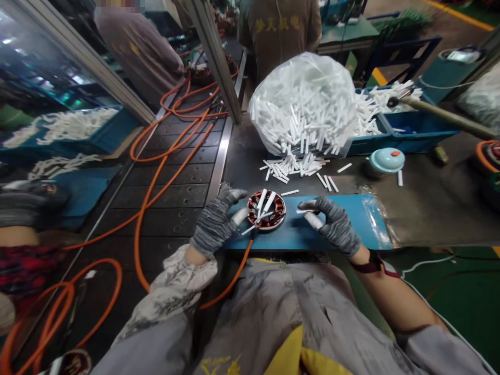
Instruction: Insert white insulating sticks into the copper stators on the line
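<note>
On the blue mat (351, 203) lies a round motor stator (279, 211) with copper windings, several white strips (269, 201) sticking out of it. My left hand (219, 221), in a grey knitted glove, is at the stator's left side, thumb and fingers apart. The thumb tip reaches the stator's edge; whether it presses on it I cannot tell. Right of the stator, my gloved right hand (332, 224) pinches a thin white sleeve (302, 211) between thumb and fingers. An orange cable (247, 255) runs down from the stator's lower edge.
Behind the mat, a clear bag (312, 78) spills white pieces (291, 167) onto the bench. Blue bins (417, 139), a light-blue lidded container (386, 160) and a long handle (441, 110) are at right. Orange hoses (146, 208) loop over the slatted conveyor (183, 195). Two co-workers (279, 31) stand beyond.
</note>
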`<act>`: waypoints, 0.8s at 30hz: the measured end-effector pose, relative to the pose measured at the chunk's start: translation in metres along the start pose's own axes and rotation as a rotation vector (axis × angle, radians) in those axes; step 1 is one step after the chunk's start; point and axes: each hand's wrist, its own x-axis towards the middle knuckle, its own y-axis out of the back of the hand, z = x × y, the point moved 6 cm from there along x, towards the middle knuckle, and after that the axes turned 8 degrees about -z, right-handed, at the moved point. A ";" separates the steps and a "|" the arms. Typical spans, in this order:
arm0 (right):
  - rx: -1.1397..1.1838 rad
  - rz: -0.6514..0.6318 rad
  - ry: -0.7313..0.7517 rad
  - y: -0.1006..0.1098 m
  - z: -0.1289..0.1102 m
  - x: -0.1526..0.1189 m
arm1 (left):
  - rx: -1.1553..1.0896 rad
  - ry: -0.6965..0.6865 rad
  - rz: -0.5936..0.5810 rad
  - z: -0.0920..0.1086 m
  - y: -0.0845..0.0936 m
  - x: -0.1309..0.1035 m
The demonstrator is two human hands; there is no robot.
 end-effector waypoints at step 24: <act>-0.343 -0.425 -0.081 -0.052 -0.013 0.006 | -0.044 -0.290 -0.054 0.011 -0.077 -0.021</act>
